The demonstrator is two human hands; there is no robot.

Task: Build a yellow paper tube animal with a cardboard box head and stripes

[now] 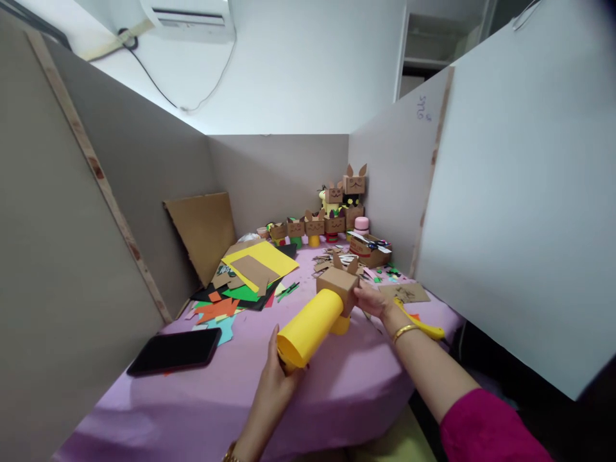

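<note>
A yellow paper tube lies tilted over the front middle of the table, its open end toward me. My left hand is wrapped round its lower end. At the tube's far end is a small cardboard box with two pointed brown ears, and my right hand grips the box's right side. A shorter yellow cylinder shows below the box, partly behind the tube. The fingertips of my right hand are partly hidden by the box.
A black phone lies at the left on the purple cloth. Behind it are coloured paper sheets and scraps. Cardboard animal figures line the back. A box with scissors and a yellow-handled tool are at the right.
</note>
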